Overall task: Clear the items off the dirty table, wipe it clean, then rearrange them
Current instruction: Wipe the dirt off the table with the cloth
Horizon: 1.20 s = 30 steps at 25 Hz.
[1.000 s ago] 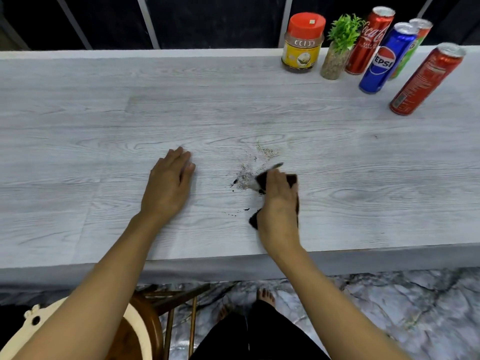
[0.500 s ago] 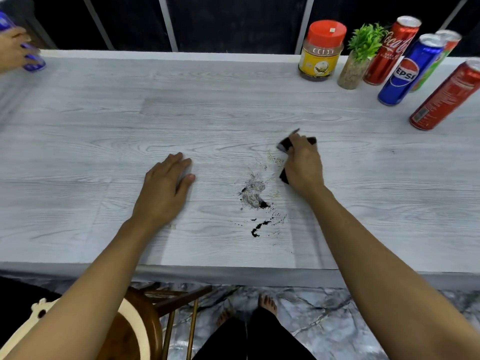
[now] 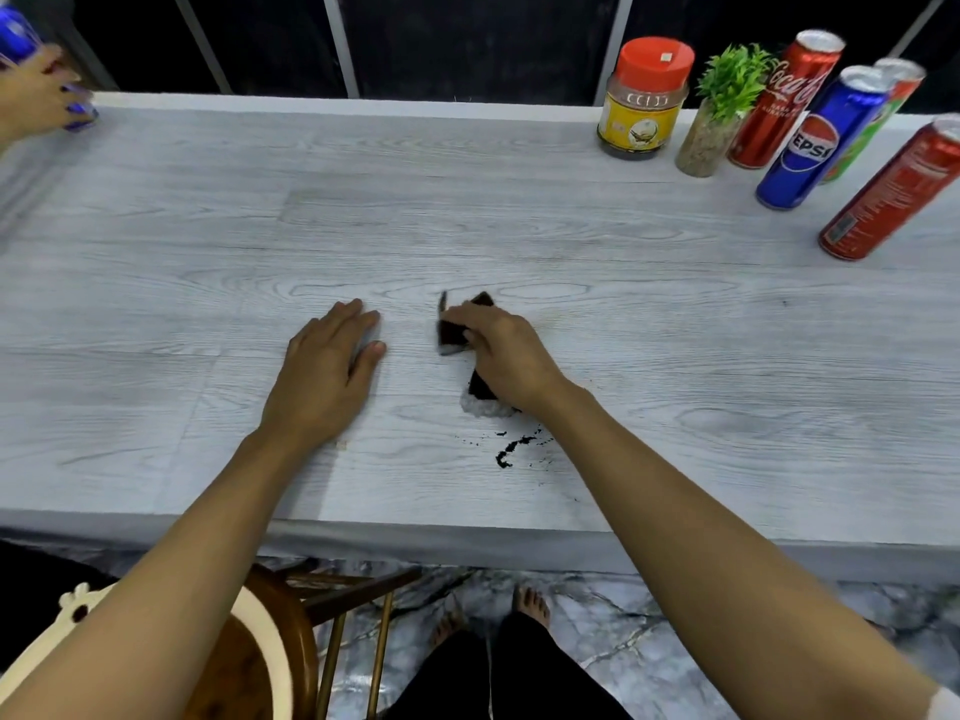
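My right hand lies on a dark cloth and presses it to the grey wood-grain table near the middle. A pale grey smudge shows at the cloth's near end, and black crumbs lie just in front of it. My left hand rests flat on the table to the left of the cloth, fingers straight. At the back right stand a jar with an orange lid, a small potted plant, a Coca-Cola can, a Pepsi can, a green can and another red can.
Another person's hand holds a blue can at the table's far left corner. A wooden stool with a cream cushion stands below the front edge at the left. My bare feet are on the marble floor.
My right hand has slid the cloth from right of the dirt leftward and toward me, over the grey smudge. The left hand has stayed in place. The black crumbs remain.
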Available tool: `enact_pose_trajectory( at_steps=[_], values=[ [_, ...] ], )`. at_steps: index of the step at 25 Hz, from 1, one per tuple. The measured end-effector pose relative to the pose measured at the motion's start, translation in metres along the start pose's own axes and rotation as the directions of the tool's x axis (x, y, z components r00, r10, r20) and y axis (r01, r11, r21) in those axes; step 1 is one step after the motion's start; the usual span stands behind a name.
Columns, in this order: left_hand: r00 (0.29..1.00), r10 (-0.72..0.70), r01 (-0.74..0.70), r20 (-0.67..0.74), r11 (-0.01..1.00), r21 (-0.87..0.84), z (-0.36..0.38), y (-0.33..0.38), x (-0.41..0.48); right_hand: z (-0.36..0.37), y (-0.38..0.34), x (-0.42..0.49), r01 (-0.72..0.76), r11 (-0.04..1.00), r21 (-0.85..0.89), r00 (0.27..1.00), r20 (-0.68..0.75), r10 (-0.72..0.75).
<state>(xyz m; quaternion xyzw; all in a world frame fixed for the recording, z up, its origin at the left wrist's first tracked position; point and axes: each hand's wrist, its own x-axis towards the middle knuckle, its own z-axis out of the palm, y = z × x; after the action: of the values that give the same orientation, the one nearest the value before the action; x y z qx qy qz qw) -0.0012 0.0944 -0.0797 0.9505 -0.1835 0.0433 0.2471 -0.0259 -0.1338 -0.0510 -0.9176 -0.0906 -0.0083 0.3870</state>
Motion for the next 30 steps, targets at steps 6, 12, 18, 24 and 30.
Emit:
enact_pose_trajectory(
  at_steps=[6, 12, 18, 24, 30],
  values=[
    [0.997, -0.059, 0.067, 0.052, 0.979, -0.191, -0.01, 0.001, 0.0, -0.061, 0.022, -0.063, -0.113, 0.985, 0.129, 0.99, -0.074, 0.123],
    [0.998, -0.058, 0.057, 0.002, 0.979, -0.196, -0.006, 0.002, -0.001, -0.01, 0.017, -0.117, -0.284, 0.959, 0.018, 0.854, -0.449, 0.261],
    [0.999, -0.044, 0.044, 0.004, 0.984, -0.171, -0.004, 0.001, -0.001, 0.055, -0.029, -0.073, -0.26, 0.962, -0.084, 0.897, -0.391, 0.208],
    [0.987, -0.151, 0.156, 0.048, 0.888, -0.433, -0.019, 0.004, 0.002, 0.019, -0.029, -0.035, -0.168, 0.952, 0.256, 0.879, -0.398, 0.262],
    [0.975, -0.095, 0.139, 0.203, 0.967, -0.214, -0.034, -0.012, -0.006, -0.021, 0.041, -0.009, -0.285, 0.929, -0.236, 0.926, -0.317, 0.204]
  ],
)
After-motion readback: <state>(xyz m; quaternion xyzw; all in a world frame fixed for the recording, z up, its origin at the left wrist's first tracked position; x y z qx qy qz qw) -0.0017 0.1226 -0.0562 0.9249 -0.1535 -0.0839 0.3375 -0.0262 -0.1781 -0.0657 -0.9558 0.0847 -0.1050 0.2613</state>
